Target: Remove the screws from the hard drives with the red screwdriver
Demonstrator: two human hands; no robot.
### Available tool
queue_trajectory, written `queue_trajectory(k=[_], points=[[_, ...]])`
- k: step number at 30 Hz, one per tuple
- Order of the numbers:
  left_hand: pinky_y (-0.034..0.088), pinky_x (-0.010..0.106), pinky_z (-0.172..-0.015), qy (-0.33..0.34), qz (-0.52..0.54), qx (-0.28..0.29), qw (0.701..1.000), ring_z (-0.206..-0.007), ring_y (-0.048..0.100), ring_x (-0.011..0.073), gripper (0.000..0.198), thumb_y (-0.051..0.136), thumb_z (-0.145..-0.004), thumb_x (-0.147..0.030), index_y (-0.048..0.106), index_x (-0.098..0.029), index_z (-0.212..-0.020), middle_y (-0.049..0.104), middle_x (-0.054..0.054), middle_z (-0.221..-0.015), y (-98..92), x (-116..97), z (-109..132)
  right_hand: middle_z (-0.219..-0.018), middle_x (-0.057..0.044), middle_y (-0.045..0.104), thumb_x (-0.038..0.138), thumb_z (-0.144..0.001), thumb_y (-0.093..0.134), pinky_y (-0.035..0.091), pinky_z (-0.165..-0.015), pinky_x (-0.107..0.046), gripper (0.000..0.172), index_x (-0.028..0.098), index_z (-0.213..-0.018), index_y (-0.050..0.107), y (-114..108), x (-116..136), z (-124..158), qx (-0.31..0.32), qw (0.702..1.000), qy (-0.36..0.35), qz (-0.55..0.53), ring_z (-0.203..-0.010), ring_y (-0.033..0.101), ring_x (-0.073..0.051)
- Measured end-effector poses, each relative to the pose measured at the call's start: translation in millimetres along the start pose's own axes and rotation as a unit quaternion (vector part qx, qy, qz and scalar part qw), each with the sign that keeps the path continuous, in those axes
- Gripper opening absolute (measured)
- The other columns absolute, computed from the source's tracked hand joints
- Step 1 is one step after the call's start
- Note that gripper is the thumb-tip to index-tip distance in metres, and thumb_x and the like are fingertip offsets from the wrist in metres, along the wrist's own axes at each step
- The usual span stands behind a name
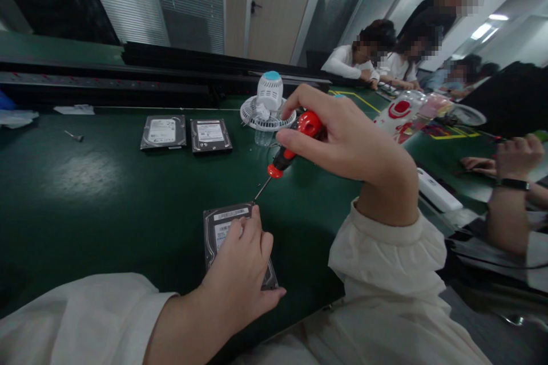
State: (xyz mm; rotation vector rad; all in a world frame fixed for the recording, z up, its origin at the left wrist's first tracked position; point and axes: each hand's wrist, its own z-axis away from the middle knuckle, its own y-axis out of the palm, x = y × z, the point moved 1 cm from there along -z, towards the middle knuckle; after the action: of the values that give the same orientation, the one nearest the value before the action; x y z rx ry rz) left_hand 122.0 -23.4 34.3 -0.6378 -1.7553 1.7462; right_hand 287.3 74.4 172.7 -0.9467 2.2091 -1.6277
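1. Head view: two bare hands at work over a dark green table (128, 205), pale loose sleeves on both arms.
2. Right hand (349, 134): raised, wrist bent, fingers and thumb closed round the red-and-black handle of a screwdriver (283, 158). Grip narrow, holding the tool.
3. Screwdriver slants down toward the wearer's left; its thin shaft ends at the far right corner of a hard drive (209, 231). Whether the tip sits in a screw, cannot tell.
4. That drive lies flat, label up, near the table's front edge, partly covered by the left hand (242, 262).
5. Left hand: fingers laid over the drive's top, one fingertip just beside the screwdriver tip; thumb apart, by the near right corner. Whether it clasps an edge, cannot tell.
6. Farther off, to the left: a second drive (163, 132) and a third drive (210, 136), side by side, labels up, a slim gap between.
7. Beyond the screwdriver: a white fan (270, 91) with a blue top.
8. Far left: a small metal piece (74, 136) on the tabletop.
9. Right side: a white oblong box (439, 190); past it, another person's hand (519, 157), dark band at the wrist.
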Motion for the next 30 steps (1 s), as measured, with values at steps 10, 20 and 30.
queue_trajectory(k=[10, 20, 30], points=[[0.042, 0.053, -0.100, -0.002, -0.017, 0.005, 1.000, -0.131, 0.055, 0.0450, 0.080, 0.057, -0.079, -0.076, 0.071, -0.007, -0.118, 0.050, 0.031, -0.150, -0.2, -0.1, -0.8, -0.080, -0.001, 0.057, 0.042, -0.092, 0.055, 0.032, -0.069, -0.028, 0.029, 0.016, -0.104, 0.058, -1.1, 0.6, 0.1, 0.010, 1.000, -0.008, -0.006, -0.068, 0.043, -0.009], [0.041, 0.053, -0.100, -0.002, -0.011, 0.011, 1.000, -0.129, 0.056, 0.0447, 0.082, 0.056, -0.080, -0.076, 0.070, -0.005, -0.119, 0.047, 0.034, -0.151, -0.6, 0.0, -0.3, -0.081, -0.002, 0.058, 0.048, -0.090, 0.058, 0.031, -0.067, -0.029, 0.034, 0.016, -0.099, 0.059, -0.1, -0.7, -0.3, -0.004, 1.000, 0.004, 0.004, -0.068, 0.044, -0.009], [0.041, 0.051, -0.098, 0.003, -0.020, 0.003, 1.000, -0.127, 0.056, 0.0437, 0.082, 0.055, -0.079, -0.077, 0.071, -0.006, -0.117, 0.051, 0.032, -0.149, 1.6, 1.3, -1.9, -0.085, -0.003, 0.059, 0.053, -0.091, 0.056, 0.032, -0.071, -0.029, 0.038, 0.015, -0.096, 0.058, -0.7, -0.4, 0.2, -0.002, 1.000, 0.002, 0.002, -0.071, 0.046, -0.010]])
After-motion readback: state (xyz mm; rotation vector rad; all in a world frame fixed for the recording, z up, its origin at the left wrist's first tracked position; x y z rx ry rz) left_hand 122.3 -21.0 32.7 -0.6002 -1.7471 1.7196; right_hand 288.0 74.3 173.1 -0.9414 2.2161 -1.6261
